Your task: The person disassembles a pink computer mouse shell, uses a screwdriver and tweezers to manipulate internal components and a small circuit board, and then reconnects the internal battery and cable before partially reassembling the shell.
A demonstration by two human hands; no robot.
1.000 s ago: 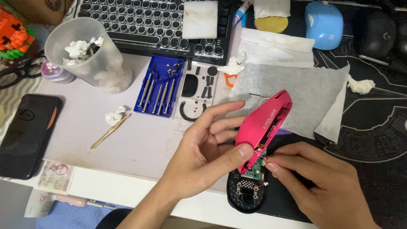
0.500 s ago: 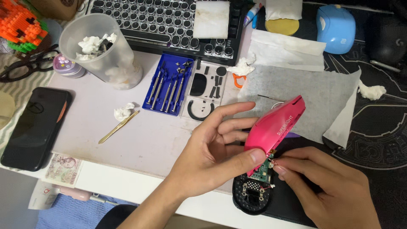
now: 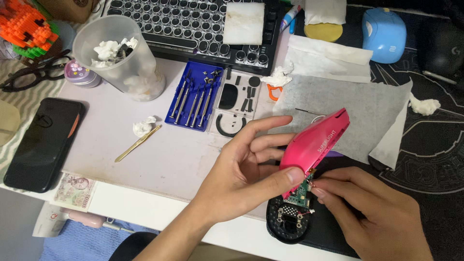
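1. The step in hand looks like opening up a computer mouse: the pink top shell is tilted up off the black base, which lies on the dark mat at the near edge of the surface.
2. The left hand grips the pink top shell, thumb pressed on its lower edge and fingers spread behind it, holding it raised and slanted.
3. The right hand is closed in a pinch, thumb and forefinger meeting at the small green circuit board that shows between shell and base; whether they hold a wire or a connector is too small to tell.
4. Judging from this, the next move calls for a fine, gentle pull or push at that joint, with the shell kept steady so nothing strains.
5. Near at hand lie a blue tray of small screwdrivers, a brass-coloured pry tool and a grey cloth sheet.
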